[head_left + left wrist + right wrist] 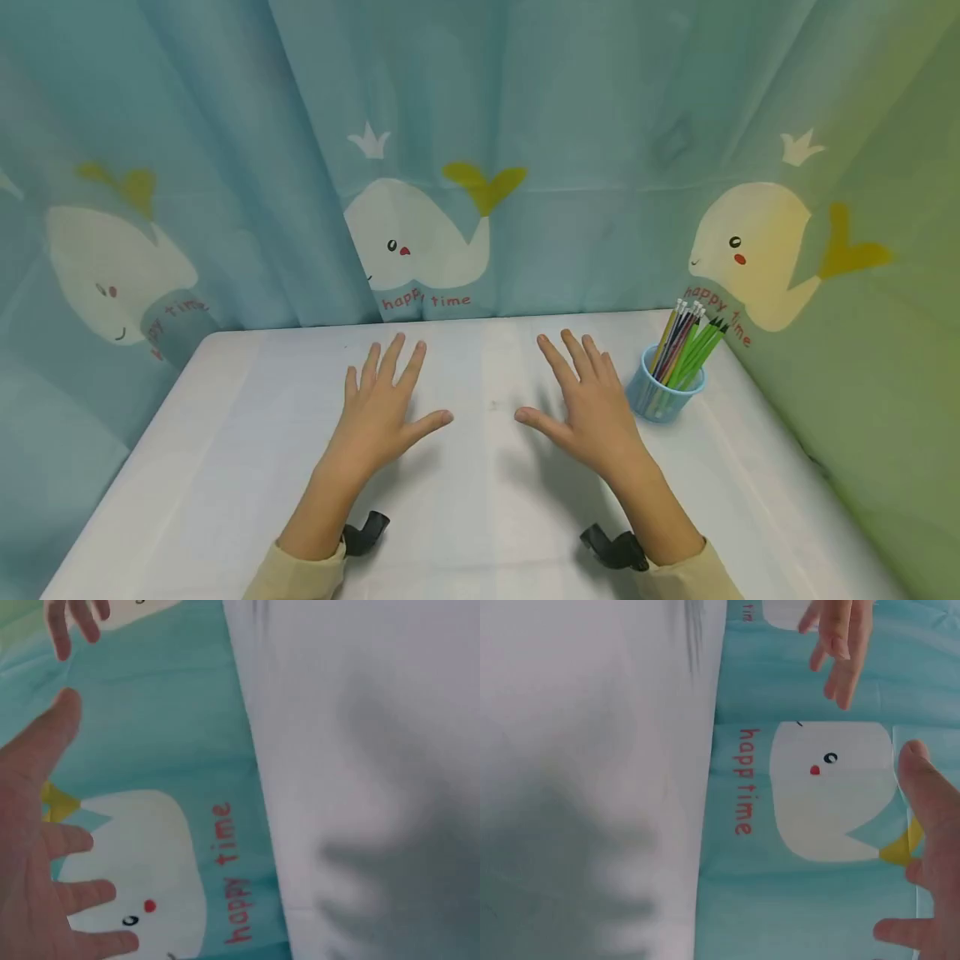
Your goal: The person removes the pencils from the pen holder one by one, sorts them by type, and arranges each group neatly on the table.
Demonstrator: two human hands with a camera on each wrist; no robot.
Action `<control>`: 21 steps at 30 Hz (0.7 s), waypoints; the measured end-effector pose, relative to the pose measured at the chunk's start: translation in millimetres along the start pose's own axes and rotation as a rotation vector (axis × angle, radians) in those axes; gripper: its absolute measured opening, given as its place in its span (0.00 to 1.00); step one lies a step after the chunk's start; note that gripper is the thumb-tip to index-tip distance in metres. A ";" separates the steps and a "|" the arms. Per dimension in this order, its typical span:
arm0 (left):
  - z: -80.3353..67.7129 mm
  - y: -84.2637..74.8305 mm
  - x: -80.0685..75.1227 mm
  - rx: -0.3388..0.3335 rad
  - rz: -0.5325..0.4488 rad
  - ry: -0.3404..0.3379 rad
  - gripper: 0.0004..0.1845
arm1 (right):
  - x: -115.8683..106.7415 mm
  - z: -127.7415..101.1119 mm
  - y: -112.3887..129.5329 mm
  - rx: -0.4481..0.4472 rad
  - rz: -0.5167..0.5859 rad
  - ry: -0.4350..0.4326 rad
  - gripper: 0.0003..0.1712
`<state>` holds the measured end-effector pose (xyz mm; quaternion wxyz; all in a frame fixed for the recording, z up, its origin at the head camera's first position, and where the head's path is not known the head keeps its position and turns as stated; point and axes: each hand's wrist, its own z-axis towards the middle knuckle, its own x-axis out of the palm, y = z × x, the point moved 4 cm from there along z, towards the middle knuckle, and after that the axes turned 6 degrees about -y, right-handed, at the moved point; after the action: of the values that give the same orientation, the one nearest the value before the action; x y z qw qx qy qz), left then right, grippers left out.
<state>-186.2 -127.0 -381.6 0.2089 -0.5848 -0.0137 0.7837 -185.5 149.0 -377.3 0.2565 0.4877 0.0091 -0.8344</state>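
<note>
My fingers (390,358) on both sides straight and spread, holding nothing. Left hand (378,412) palm down over the white surface (225,467), thumb angled inward. Right hand (588,408) likewise, thumb toward the left one; the two hands apart, a bare strip between. Wrist views show shadows of the fingers on the surface, so whether the palms touch it I cannot tell. Blue pen cup (663,392) just beside my right hand, full of pens (686,342) leaning right. Whale curtain (480,125) behind reads "happy time".
</note>
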 end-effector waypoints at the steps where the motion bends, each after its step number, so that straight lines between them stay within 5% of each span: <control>1: 0.2 -1.5 2.7 0.010 -0.031 -0.003 0.54 | -1.1 1.0 -2.2 -0.004 0.024 -0.024 0.55; 8: -2.7 -23.2 26.3 0.047 -0.408 0.047 0.46 | -20.6 0.5 -28.5 -0.008 0.291 -0.181 0.48; 14: 4.0 -51.8 36.7 0.087 -0.672 0.067 0.39 | -51.9 -15.5 -65.2 0.004 0.359 -0.357 0.41; 21: 25.4 -83.8 49.0 0.114 -0.888 0.129 0.34 | -71.9 -32.6 -114.6 0.198 0.431 -0.436 0.39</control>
<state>-194.7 -28.1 -396.0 0.5570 -0.5577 -0.2070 0.5795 -181.0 287.3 -362.4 0.3745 0.3105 -0.2311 -0.8426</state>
